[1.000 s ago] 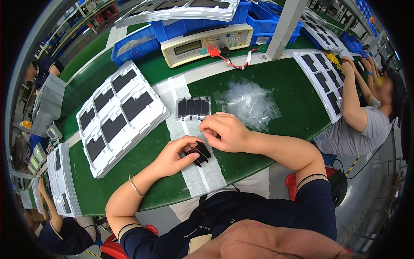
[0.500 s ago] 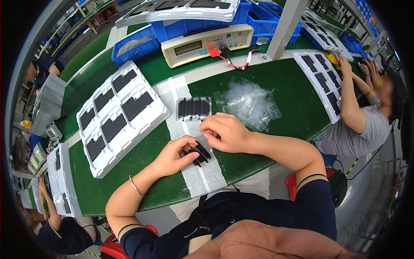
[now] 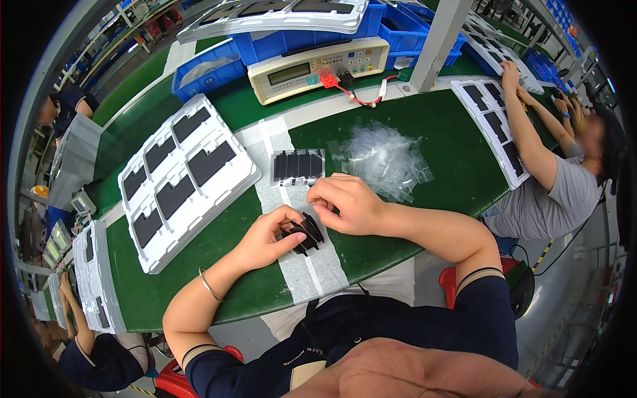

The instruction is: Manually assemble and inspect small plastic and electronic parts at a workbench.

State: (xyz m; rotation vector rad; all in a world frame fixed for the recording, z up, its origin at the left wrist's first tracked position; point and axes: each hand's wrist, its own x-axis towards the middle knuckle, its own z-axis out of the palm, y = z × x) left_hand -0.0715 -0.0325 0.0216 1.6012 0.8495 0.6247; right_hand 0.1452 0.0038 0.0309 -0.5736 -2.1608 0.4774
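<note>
My left hand (image 3: 269, 239) is closed around a small group of black flat pieces with thin tabs (image 3: 309, 229), its thumb and fingers on either side of them. They stand tilted just above a pale paper strip (image 3: 310, 273) on the green table. My right hand (image 3: 348, 204) is beside them on the right, fingers curled in and pressed together; whatever it may pinch is hidden. Beyond the hands, a clear-edged sheet bearing several black strips (image 3: 298, 167) lies on the paper.
White trays with black cutout pieces (image 3: 179, 174) are stacked at left. Loose clear film pieces (image 3: 388, 159) lie heaped at right. Behind stand a cream meter (image 3: 318, 69) with a red lead and a blue bin (image 3: 209, 68). A co-worker (image 3: 561, 186) reaches over another tray (image 3: 491, 123).
The black pieces in my left hand have tilted slightly. My right hand has hardly moved. On the right, the co-worker's arm has reached farther away over the trays.
</note>
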